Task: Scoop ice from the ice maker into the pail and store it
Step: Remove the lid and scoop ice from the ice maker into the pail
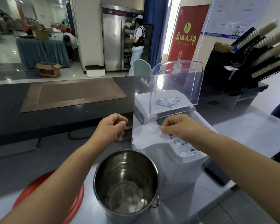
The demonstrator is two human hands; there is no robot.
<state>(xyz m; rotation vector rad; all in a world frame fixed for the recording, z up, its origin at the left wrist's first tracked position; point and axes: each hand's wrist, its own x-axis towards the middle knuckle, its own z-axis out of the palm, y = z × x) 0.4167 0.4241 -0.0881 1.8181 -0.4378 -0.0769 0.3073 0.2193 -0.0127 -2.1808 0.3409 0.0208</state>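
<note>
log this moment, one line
right hand: pinches ice-filled scoop | left hand: holds nothing | pail: some ice | ice maker: lid up

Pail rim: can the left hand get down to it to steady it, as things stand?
Probably yes. The left hand hangs empty above and beyond the pail, with nothing between them. The right hand and its loaded scoop sit off to the right, over the ice maker.
</note>
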